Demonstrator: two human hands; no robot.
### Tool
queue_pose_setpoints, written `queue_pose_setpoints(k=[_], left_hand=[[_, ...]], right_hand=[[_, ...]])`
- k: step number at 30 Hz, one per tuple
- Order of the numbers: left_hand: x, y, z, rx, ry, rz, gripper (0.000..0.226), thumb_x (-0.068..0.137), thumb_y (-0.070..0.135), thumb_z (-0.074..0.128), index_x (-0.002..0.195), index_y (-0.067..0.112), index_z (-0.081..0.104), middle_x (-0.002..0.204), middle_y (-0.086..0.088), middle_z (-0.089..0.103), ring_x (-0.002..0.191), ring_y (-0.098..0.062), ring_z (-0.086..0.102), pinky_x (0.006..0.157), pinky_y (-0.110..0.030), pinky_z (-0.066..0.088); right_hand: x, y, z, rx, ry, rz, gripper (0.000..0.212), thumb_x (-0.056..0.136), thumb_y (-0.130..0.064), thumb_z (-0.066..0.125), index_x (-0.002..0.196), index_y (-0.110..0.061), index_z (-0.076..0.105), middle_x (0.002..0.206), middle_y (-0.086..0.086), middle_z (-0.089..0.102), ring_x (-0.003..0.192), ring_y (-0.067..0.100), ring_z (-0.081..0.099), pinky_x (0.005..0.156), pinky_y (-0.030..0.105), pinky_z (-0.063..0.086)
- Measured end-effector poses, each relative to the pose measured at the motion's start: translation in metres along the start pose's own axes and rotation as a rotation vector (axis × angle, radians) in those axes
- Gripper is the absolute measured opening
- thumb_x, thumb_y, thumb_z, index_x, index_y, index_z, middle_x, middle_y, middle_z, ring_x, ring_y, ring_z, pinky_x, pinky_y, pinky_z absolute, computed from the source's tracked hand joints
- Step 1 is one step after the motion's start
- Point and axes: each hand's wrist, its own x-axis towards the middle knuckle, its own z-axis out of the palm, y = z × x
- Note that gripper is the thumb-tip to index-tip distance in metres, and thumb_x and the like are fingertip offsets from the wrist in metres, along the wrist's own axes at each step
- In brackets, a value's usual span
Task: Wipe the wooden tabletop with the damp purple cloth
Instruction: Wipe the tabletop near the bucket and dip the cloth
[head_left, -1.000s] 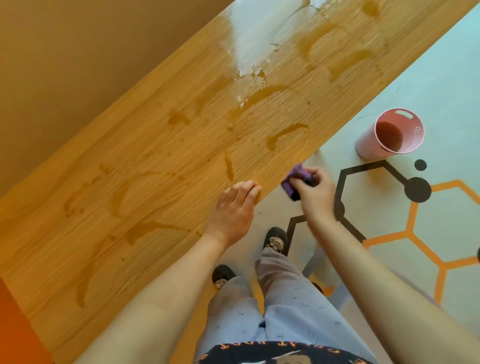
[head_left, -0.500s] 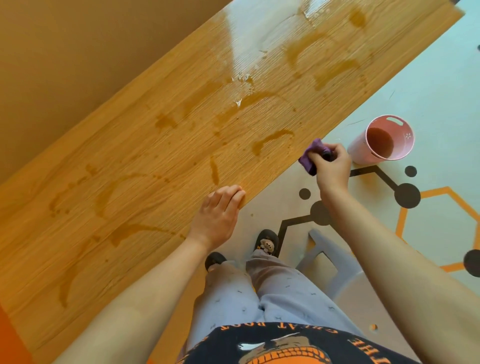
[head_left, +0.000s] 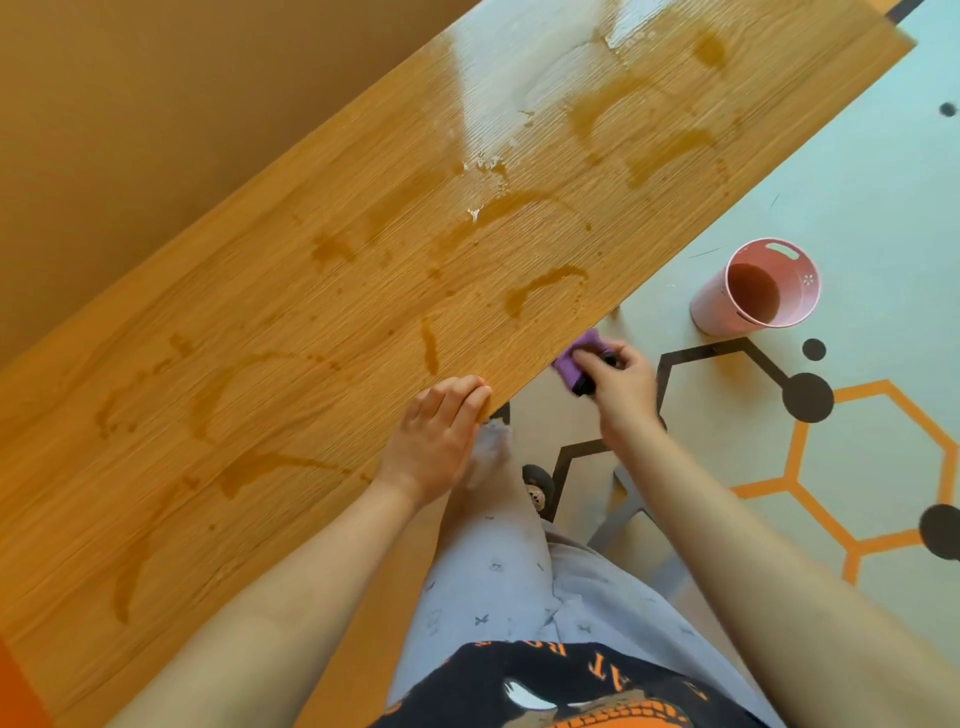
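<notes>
Two bare hands are seen at the near edge of the wooden surface (head_left: 311, 338), which runs diagonally across the view. The left hand (head_left: 434, 441) is laid flat on the surface at that edge, its fingers (head_left: 457, 397) straight, close together and holding nothing. The right hand (head_left: 621, 387) is held just off the same edge, over the floor (head_left: 857, 182), with its fingers (head_left: 597, 358) curled round the cloth (head_left: 574, 361). The cloth is purple and bunched into a small wad. Part of it is hidden in the grip, and its free end lies right at the surface's edge, though whether it touches the wood cannot be told. Many dark wet streaks (head_left: 545, 283) are spread over the surface in arcs and short strokes, from the part beside the left hand to the far end, where a pale glare is reflected. A pink bucket (head_left: 753, 291) is stood upright on the floor beyond the surface's near edge, apart from the right hand, and its inside looks brownish. Black and orange hexagon lines are printed on the floor. Below the surface's near edge, grey trousers (head_left: 519, 597), one dark slipper (head_left: 537, 491) and part of a grey stool (head_left: 631, 525) are seen. An ochre wall (head_left: 156, 104) is met by the surface's far long side.
</notes>
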Motion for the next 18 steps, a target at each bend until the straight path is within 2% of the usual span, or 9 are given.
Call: queue_pose_setpoints(k=[2, 5, 10, 14, 16, 18], left_hand=[[0.0, 0.0, 0.0, 0.001, 0.01, 0.002, 0.043, 0.092, 0.024, 0.038, 0.132, 0.009, 0.043, 0.133, -0.007, 0.044, 0.122, -0.025, 0.041, 0.099, -0.034, 0.031], [0.001, 0.0, 0.001, -0.014, 0.014, -0.001, 0.042, 0.092, 0.023, 0.038, 0.131, 0.009, 0.045, 0.133, -0.007, 0.048, 0.122, -0.025, 0.042, 0.098, -0.034, 0.031], [-0.001, 0.0, 0.002, -0.013, -0.008, -0.013, 0.043, 0.092, 0.024, 0.038, 0.133, 0.011, 0.043, 0.135, -0.005, 0.043, 0.123, -0.024, 0.041, 0.099, -0.034, 0.032], [0.0, 0.001, 0.0, -0.02, 0.002, -0.015, 0.043, 0.092, 0.024, 0.039, 0.132, 0.011, 0.044, 0.135, -0.004, 0.04, 0.123, -0.024, 0.04, 0.098, -0.034, 0.032], [0.001, 0.001, 0.0, -0.022, 0.003, -0.016, 0.043, 0.092, 0.024, 0.038, 0.132, 0.011, 0.043, 0.135, -0.004, 0.04, 0.123, -0.024, 0.04, 0.099, -0.033, 0.031], [0.001, 0.001, 0.0, -0.029, 0.004, -0.02, 0.042, 0.093, 0.025, 0.037, 0.133, 0.011, 0.042, 0.135, -0.004, 0.04, 0.124, -0.023, 0.039, 0.099, -0.034, 0.031]], right_hand=[[0.021, -0.022, -0.014, 0.023, 0.078, -0.023, 0.017, 0.082, -0.011, 0.068, 0.094, -0.018, 0.059, 0.102, 0.006, 0.063, 0.098, 0.02, 0.061, 0.083, 0.032, 0.053], [0.032, -0.033, -0.021, -0.016, 0.112, -0.07, 0.018, 0.083, -0.013, 0.068, 0.098, -0.018, 0.059, 0.101, 0.004, 0.062, 0.097, 0.017, 0.06, 0.079, 0.028, 0.051], [-0.005, 0.0, 0.003, -0.041, 0.018, -0.048, 0.011, 0.082, -0.013, 0.068, 0.088, -0.017, 0.06, 0.088, 0.003, 0.063, 0.085, 0.018, 0.06, 0.069, 0.025, 0.048], [-0.029, 0.022, 0.016, -0.055, -0.092, -0.02, 0.011, 0.081, -0.011, 0.069, 0.089, -0.014, 0.063, 0.091, 0.007, 0.065, 0.086, 0.018, 0.062, 0.072, 0.027, 0.052], [-0.021, 0.015, 0.013, -0.055, -0.082, -0.026, 0.011, 0.081, -0.01, 0.069, 0.086, -0.016, 0.062, 0.088, 0.005, 0.064, 0.084, 0.017, 0.062, 0.071, 0.027, 0.052], [-0.001, -0.001, 0.003, -0.025, -0.004, -0.023, 0.012, 0.082, -0.011, 0.069, 0.087, -0.017, 0.06, 0.09, 0.005, 0.063, 0.082, 0.016, 0.06, 0.064, 0.023, 0.048]])
